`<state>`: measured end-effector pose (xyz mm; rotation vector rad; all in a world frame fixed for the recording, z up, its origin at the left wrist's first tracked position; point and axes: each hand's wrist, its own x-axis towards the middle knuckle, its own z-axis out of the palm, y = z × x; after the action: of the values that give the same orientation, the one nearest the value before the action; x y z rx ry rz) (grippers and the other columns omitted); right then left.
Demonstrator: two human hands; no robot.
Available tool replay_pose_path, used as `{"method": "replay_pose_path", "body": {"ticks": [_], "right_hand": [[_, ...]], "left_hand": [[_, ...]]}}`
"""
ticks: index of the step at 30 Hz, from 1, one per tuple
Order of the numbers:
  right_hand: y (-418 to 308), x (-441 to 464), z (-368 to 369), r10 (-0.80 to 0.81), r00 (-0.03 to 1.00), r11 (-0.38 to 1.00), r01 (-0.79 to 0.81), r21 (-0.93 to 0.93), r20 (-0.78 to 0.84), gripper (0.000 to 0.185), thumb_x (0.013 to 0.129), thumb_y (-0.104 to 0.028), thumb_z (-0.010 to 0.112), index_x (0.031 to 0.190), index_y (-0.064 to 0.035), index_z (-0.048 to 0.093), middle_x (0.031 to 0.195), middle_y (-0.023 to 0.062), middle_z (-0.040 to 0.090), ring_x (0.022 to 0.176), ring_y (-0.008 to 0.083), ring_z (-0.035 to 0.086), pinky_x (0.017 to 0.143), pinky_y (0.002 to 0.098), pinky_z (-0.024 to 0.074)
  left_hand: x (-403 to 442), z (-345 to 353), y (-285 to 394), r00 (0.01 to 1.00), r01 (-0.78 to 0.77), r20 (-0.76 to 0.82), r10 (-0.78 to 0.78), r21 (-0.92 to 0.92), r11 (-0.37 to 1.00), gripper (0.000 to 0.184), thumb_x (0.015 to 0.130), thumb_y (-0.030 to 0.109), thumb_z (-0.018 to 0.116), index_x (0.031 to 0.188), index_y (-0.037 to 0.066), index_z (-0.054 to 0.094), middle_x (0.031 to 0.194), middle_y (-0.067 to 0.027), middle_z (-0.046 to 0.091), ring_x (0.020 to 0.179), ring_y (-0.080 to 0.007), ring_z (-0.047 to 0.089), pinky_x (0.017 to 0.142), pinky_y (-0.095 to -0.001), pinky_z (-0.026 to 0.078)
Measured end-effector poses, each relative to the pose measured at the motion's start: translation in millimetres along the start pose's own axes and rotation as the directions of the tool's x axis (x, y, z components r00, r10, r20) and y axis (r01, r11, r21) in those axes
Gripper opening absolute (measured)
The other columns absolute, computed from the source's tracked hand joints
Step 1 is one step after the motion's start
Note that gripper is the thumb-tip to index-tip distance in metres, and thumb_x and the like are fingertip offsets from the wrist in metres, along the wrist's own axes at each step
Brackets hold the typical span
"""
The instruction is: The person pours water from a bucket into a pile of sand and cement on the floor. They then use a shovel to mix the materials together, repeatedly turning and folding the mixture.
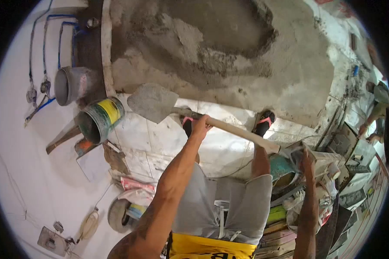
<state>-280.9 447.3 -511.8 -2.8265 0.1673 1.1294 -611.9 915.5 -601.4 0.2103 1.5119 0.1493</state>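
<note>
Wet mortar spreads across the upper frame, white floor tiles below, white wall left; here's the shovel mid-frame, blade aimed upper left, long axis slanting lower right, left hand wrapped round it, right hand clasping its end.

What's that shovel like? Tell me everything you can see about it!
The shovel has a broad grey blade with a dull, cement-like look, and a straight, pale shaft that looks wooden, ending in a greyish grip. It is held at a slant, blade to the left. The left hand is wrapped around the shaft near the blade; the right hand holds the grip. I can't tell whether the blade touches the tiled floor.
</note>
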Motion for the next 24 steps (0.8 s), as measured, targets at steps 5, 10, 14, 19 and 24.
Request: {"method": "replay_pose_path", "body": {"ticks": [5, 10, 14, 19, 24], "right_hand": [[28, 121, -8, -0.247, 0.966, 0.949, 0.256, -0.181, 0.074, 0.058, 0.092, -0.055, 0.046, 0.107, -0.0014, 0.06, 0.07, 0.0177, 0.058, 0.067, 0.0288, 0.059, 0.063, 0.0403, 0.0445], [-32, 140, -54, 0.097, 0.991, 0.957, -0.117, 0.265, 0.087, 0.048, 0.092, -0.053, 0.051, 0.078, -0.0077, 0.055, 0.057, 0.0032, 0.048, 0.048, 0.0157, 0.048, 0.046, 0.0327, 0.0385], [-46, 162, -69, 0.103, 0.989, 0.902, -0.137, 0.409, 0.104, 0.048, 0.093, -0.052, 0.049, 0.085, -0.0065, 0.06, 0.059, 0.0017, 0.048, 0.046, 0.0115, 0.046, 0.043, 0.0293, 0.0376], [-63, 147, -115, 0.071, 0.996, 0.947, -0.081, 0.312, 0.044, 0.053, 0.091, -0.054, 0.052, 0.086, -0.0028, 0.065, 0.061, 0.0047, 0.053, 0.048, 0.0142, 0.051, 0.047, 0.0316, 0.0405], [-61, 152, -166, 0.108, 0.991, 0.96, -0.123, 0.253, 0.074, 0.057, 0.09, -0.056, 0.052, 0.074, -0.0032, 0.063, 0.057, 0.0045, 0.053, 0.051, 0.0144, 0.053, 0.048, 0.0317, 0.0411]], "left_hand": [[56, 47, -63, 1.0, -0.003, 0.005, 0.004, -0.13, 0.992, 0.026, 0.082, 0.01, 0.063, 0.103, -0.001, 0.052, 0.105, -0.0132, 0.056, 0.103, -0.0293, 0.057, 0.092, -0.0534, 0.048], [84, 138, -56, 0.997, -0.023, 0.071, 0.027, -0.061, 0.998, 0.028, 0.082, 0.014, 0.064, 0.103, -0.001, 0.053, 0.105, -0.0148, 0.056, 0.101, -0.0305, 0.057, 0.093, -0.0501, 0.047], [107, 167, -35, 0.991, -0.065, 0.115, 0.064, 0.005, 0.998, 0.031, 0.083, 0.018, 0.063, 0.106, 0.0, 0.053, 0.109, -0.0159, 0.054, 0.102, -0.0303, 0.056, 0.095, -0.0481, 0.045], [57, 197, -23, 0.99, -0.09, 0.105, 0.09, -0.003, 0.996, 0.037, 0.086, 0.017, 0.061, 0.115, 0.0, 0.049, 0.115, -0.0138, 0.051, 0.107, -0.0296, 0.053, 0.097, -0.0486, 0.044], [26, 229, -26, 0.988, -0.118, 0.103, 0.117, 0.004, 0.993, 0.031, 0.087, 0.016, 0.064, 0.11, 0.0, 0.052, 0.112, -0.0143, 0.053, 0.107, -0.0285, 0.055, 0.095, -0.0494, 0.047]]}}
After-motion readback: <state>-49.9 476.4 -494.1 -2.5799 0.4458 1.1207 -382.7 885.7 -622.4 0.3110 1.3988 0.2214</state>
